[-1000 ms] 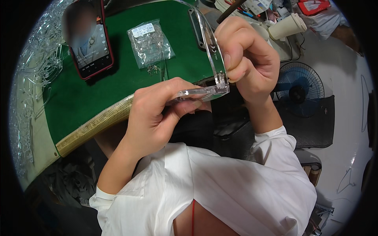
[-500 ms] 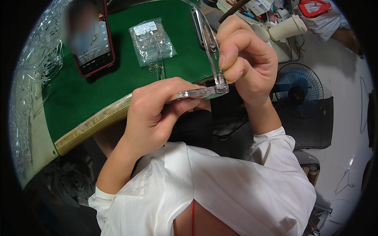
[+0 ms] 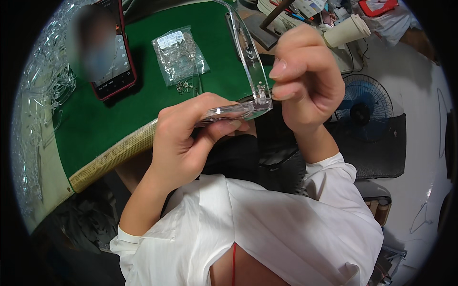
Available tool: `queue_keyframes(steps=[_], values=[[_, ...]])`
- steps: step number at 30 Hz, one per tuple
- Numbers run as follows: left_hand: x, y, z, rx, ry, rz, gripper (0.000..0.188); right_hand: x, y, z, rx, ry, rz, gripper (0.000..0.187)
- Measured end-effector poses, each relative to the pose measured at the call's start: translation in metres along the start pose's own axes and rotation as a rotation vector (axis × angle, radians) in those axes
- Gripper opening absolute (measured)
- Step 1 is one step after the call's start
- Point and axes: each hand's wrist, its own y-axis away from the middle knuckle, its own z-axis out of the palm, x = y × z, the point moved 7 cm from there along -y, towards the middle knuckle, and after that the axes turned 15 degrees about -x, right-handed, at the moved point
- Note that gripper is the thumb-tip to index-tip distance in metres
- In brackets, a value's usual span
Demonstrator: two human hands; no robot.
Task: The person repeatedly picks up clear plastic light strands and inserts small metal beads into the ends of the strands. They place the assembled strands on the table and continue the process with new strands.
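My left hand is closed round the front of a pair of clear plastic glasses, thumb below and fingers above. One clear temple arm rises from the hinge corner toward the far edge of the mat. Tiny metal pieces stand out at that hinge. Beside it my right hand is curled, its fingertips just right of the hinge; whatever they pinch is too small to make out. Beyond my left hand lie a small pile of tiny metal parts and a clear plastic bag with a white label.
A phone in a red case stands at the far left of the green mat. Many clear plastic frames heap along the left edge. At the right are a pale cup, a blue fan and a dark chair.
My right hand has drawn back slightly to the right from the hinge, uncovering the tiny metal pieces there. My left hand keeps its hold on the glasses.
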Motion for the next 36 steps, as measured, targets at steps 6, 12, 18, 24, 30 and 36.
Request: queue_keyframes(steps=[6, 12, 18, 24, 30, 36], values=[[-0.001, -0.001, -0.001, -0.033, -0.036, 0.011, 0.015, -0.005, -0.007, -0.001, -0.101, 0.039, 0.037, 0.026], [0.002, -0.001, -0.004, -0.045, -0.159, 0.081, 0.015, -0.007, -0.016, -0.001, -0.285, 0.116, 0.009, 0.024], [0.005, -0.002, -0.005, -0.067, -0.226, 0.08, 0.013, -0.011, -0.025, 0.0, -0.345, 0.218, -0.03, 0.02], [0.005, -0.001, -0.005, -0.065, -0.218, 0.059, 0.012, -0.007, -0.02, 0.002, -0.329, 0.138, -0.084, 0.022], [0.009, -0.003, -0.004, -0.045, -0.192, 0.075, 0.011, -0.002, -0.016, 0.002, -0.245, -0.056, 0.135, 0.02], [0.011, -0.002, -0.006, -0.068, -0.305, 0.117, 0.013, 0.007, -0.014, 0.002, -0.306, -0.153, 0.229, 0.019]])
